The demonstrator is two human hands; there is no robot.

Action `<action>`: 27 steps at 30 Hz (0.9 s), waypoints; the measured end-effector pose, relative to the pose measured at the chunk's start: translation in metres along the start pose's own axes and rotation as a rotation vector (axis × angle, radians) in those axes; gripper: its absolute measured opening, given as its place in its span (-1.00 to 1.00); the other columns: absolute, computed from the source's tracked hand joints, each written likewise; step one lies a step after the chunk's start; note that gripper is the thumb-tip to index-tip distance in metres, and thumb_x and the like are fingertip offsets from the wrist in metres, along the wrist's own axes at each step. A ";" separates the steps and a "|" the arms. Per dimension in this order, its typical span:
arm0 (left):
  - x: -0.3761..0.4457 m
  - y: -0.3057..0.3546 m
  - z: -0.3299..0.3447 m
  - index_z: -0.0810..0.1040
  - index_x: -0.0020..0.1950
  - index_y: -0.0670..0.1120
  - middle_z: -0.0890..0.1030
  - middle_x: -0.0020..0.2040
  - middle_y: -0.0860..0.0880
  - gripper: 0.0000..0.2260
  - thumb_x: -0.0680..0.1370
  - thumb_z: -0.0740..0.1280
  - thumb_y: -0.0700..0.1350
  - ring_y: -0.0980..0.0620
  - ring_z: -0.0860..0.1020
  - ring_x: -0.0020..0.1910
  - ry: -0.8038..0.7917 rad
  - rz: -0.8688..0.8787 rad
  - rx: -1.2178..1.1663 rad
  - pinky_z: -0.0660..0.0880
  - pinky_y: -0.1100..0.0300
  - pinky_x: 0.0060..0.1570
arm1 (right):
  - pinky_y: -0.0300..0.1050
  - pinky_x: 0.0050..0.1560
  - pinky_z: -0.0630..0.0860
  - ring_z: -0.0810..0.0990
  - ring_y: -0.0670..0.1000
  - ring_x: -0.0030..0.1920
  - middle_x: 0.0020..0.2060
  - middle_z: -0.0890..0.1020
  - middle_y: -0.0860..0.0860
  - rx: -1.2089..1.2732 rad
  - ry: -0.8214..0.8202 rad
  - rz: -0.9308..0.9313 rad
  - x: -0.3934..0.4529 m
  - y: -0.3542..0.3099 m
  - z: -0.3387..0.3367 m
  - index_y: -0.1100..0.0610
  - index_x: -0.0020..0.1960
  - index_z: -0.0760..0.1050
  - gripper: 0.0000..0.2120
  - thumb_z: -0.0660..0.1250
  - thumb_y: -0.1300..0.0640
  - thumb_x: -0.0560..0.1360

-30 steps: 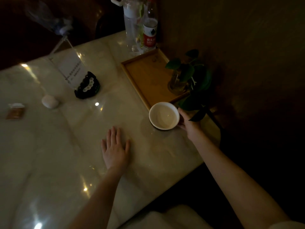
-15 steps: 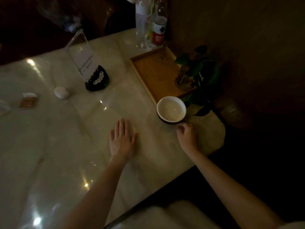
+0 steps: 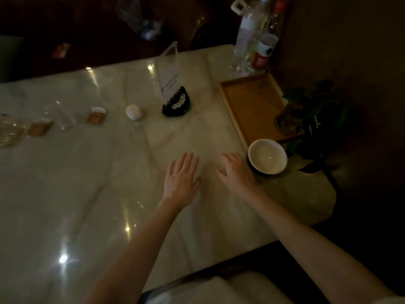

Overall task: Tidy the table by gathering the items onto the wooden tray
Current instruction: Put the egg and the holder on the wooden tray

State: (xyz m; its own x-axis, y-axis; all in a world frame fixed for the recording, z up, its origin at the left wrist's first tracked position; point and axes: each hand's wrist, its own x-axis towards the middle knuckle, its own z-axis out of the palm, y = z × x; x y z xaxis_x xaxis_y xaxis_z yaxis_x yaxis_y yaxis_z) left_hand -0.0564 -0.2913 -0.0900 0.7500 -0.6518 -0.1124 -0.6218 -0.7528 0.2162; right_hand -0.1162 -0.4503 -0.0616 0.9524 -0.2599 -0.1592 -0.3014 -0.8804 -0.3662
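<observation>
A wooden tray (image 3: 252, 106) lies at the table's right side, with a glass vase of green leaves (image 3: 289, 121) on its near right corner. A white bowl (image 3: 267, 156) stands just in front of the tray's near edge. My right hand (image 3: 235, 170) hovers open just left of the bowl, not holding it. My left hand (image 3: 180, 177) rests flat and open on the marble top. Farther left lie a white egg-shaped object (image 3: 133, 112), a black holder with white beads (image 3: 177, 103) and two small brown packets (image 3: 96, 115) (image 3: 39, 127).
A clear acrylic sign stand (image 3: 169, 75) rises behind the black holder. Two bottles (image 3: 256, 40) stand behind the tray at the far edge. A wall runs along the right. A clear wrapper (image 3: 8, 132) lies at the far left. The table's near edge is at my lap.
My right hand let go of the bowl and moved left, from its right side to its left. The view swung left, showing more of the table. My left hand stayed flat.
</observation>
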 end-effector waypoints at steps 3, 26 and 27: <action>0.009 -0.014 -0.023 0.08 0.49 -0.05 0.06 0.53 -0.05 -0.50 0.59 0.07 0.06 -0.03 0.00 0.50 0.017 -0.001 0.016 -0.04 -0.01 0.43 | -0.03 0.36 0.23 0.30 0.11 0.37 0.37 0.39 0.12 -0.053 0.009 -0.043 0.031 -0.019 -0.015 0.20 0.39 0.27 -0.50 0.23 0.01 0.53; 0.145 -0.183 -0.071 0.05 0.48 -0.08 0.04 0.53 -0.10 -0.44 0.56 0.17 0.04 -0.04 0.01 0.50 0.071 -0.311 -0.077 0.06 0.02 0.42 | 0.08 0.46 0.19 0.16 0.14 0.47 0.48 0.19 0.14 0.188 0.048 0.116 0.236 -0.080 0.002 0.24 0.49 -0.01 0.17 0.52 -0.25 0.15; 0.148 -0.188 -0.067 0.05 0.48 -0.10 0.05 0.53 -0.10 -0.43 0.56 0.18 0.04 -0.04 0.03 0.50 0.069 -0.329 -0.086 0.07 0.03 0.41 | 0.08 0.46 0.19 0.16 0.13 0.48 0.48 0.18 0.13 0.205 0.034 0.136 0.242 -0.080 0.006 0.23 0.49 -0.02 0.20 0.52 -0.27 0.12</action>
State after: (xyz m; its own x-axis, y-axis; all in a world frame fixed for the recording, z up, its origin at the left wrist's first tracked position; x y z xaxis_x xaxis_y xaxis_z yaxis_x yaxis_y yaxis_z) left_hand 0.1861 -0.2400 -0.0820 0.9223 -0.3658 -0.1246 -0.3253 -0.9090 0.2607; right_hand 0.1377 -0.4406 -0.0767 0.9024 -0.3867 -0.1898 -0.4263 -0.7385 -0.5224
